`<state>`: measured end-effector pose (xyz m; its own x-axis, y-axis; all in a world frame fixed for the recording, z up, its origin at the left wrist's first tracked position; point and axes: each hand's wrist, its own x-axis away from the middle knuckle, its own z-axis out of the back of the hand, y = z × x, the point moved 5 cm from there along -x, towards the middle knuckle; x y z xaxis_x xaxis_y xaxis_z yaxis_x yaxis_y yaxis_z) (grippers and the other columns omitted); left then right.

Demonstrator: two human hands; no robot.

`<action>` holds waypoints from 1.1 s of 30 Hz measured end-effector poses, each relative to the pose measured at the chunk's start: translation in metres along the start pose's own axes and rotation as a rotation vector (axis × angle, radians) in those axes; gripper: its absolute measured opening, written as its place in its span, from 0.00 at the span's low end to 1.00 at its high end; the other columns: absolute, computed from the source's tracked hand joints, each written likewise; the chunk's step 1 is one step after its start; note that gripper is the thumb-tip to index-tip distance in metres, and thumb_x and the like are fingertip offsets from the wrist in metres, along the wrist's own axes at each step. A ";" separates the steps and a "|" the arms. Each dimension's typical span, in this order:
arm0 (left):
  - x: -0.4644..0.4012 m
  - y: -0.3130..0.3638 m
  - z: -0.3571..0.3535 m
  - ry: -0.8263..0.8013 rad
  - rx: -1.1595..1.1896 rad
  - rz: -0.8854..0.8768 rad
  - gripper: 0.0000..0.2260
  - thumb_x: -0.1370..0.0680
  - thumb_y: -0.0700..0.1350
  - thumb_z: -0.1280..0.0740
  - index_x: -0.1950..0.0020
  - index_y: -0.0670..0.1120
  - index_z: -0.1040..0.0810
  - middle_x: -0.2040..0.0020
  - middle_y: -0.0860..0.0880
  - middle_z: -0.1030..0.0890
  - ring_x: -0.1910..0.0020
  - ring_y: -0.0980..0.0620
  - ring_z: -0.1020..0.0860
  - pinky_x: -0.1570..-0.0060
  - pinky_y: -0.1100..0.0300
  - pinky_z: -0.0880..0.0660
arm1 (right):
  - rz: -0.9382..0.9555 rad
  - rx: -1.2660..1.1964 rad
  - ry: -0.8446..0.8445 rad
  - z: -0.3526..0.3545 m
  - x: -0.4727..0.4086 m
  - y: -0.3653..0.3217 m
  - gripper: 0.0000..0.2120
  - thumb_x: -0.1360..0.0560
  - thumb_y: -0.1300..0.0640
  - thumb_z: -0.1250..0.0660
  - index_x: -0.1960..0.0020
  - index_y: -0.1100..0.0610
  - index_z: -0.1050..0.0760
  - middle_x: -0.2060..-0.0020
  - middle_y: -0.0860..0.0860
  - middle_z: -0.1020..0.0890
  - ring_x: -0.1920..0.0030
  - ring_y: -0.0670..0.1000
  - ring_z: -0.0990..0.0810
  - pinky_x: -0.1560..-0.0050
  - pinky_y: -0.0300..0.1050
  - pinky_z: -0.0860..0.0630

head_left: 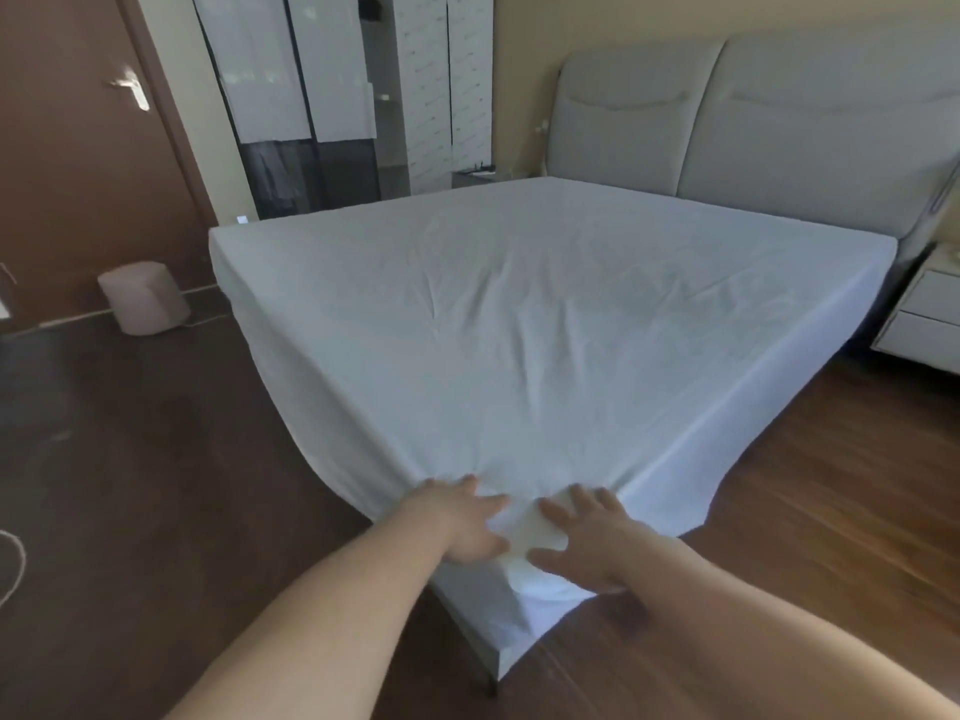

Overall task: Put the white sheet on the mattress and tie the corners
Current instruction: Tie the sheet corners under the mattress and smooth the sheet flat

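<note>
**Both hands on the near corner of the bed**

I have both hands on the near corner of the mattress (498, 641), which I'll use as my landmark. My left hand (462, 522) lies on the left face of that corner, fingers fairly straight and pressing the cloth; its grip looks released, not pinching anything that I can make out. My right hand (587, 543) lies on the right face, fingers spread flat over the fabric, also released. Between them sits a small bunched fold of the white sheet (519, 324), right at the corner's point.

Outward from the corner, the sheet covers the whole top of the mattress and runs away toward the headboard (727, 127). It hangs down both sides; a loose flap droops to the right of the corner, over the wooden floor (156, 459).

As I judge it, the slack to be tied lies directly under and between my hands, running down the corner's vertical edge. Both hands are about equally near; the right is closer to the hanging flap.
</note>
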<state>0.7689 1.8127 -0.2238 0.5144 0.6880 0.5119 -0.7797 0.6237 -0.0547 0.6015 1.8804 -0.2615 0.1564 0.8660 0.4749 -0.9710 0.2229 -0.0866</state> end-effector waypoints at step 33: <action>0.147 -0.097 0.090 0.408 0.184 0.059 0.26 0.16 0.59 0.40 0.18 0.54 0.37 0.18 0.54 0.42 0.21 0.52 0.39 0.25 0.56 0.39 | 0.133 -0.131 0.456 0.104 0.115 -0.093 0.26 0.20 0.38 0.42 0.24 0.43 0.34 0.21 0.46 0.39 0.22 0.54 0.43 0.25 0.63 0.41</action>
<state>0.8881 1.8195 -0.0659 0.5371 0.8333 0.1310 -0.8434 0.5281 0.0989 0.6911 1.9123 -0.1081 0.1245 0.9920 0.0228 -0.9615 0.1263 -0.2439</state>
